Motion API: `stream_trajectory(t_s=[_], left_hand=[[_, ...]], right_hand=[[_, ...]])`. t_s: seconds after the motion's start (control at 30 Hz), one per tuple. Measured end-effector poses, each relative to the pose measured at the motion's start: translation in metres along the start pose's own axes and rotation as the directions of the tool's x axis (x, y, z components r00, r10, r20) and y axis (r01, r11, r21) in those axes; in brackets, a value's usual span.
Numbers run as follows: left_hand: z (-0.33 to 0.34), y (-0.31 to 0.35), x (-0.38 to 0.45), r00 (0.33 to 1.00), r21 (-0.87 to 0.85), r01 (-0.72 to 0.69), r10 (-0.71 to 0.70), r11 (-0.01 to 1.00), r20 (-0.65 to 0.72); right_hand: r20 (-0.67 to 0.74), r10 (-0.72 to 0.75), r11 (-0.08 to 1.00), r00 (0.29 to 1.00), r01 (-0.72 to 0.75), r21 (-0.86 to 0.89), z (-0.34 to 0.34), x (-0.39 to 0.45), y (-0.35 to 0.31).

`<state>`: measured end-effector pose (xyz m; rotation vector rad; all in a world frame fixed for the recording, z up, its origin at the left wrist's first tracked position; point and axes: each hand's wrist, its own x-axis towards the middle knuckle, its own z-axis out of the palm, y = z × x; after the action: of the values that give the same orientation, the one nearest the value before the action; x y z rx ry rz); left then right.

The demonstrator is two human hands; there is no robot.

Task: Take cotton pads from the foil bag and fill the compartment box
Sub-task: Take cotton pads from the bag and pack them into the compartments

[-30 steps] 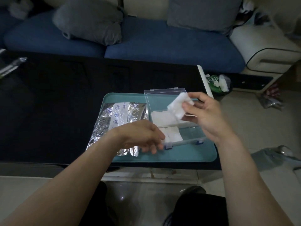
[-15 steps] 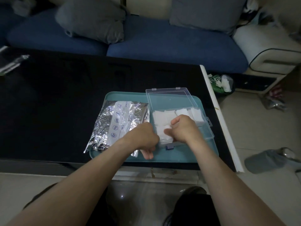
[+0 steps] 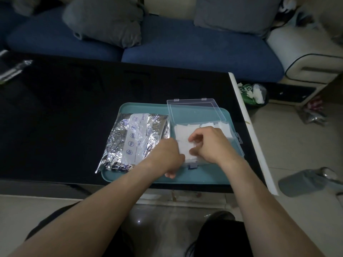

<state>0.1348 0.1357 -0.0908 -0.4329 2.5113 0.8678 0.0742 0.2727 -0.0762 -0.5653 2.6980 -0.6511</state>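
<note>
Hovering with curled fingers, right hand (image 3: 211,145) over cotton pads (image 3: 182,135) in compartment box (image 3: 238,143).

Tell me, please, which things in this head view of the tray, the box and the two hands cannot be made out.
- Near compartments of the compartment box: covered by the right hand, so their fill is unknown.
- Right hand's grip on the cotton pads: fingers curl over them; whether it pinches one is unclear.
- Left hand: its fingertips are hidden under the knuckles.
- Foil bag: its opening is not visible, and the printed label is too small to read.
</note>
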Motion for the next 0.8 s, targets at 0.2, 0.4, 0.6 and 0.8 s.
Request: stream_trajectory(t_s=[0.2, 0.4, 0.6, 0.8], left_hand=[[0.008, 0.001, 0.002, 0.997, 0.187, -0.024, 0.039, 0.982, -0.074], [0.003, 0.004, -0.007, 0.992, 0.123, -0.073, 0.085, 0.990, -0.096], [-0.031, -0.001, -0.026, 0.856, 0.044, -0.226, 0.220, 0.973, -0.468], [-0.037, -0.025, -0.019, 0.738, 0.110, -0.144, 0.181, 0.983, -0.650]], right_hand=[[0.149, -0.131, 0.984, 0.980, 0.147, -0.100, 0.010, 0.003, 0.000], [0.164, -0.197, 0.953, 0.967, 0.228, -0.200, 0.016, 0.007, -0.005], [0.126, -0.146, 0.988, 0.981, 0.150, -0.025, 0.003, 0.006, 0.002], [0.137, -0.169, 0.985, 0.976, 0.165, 0.044, 0.006, 0.007, 0.008]])
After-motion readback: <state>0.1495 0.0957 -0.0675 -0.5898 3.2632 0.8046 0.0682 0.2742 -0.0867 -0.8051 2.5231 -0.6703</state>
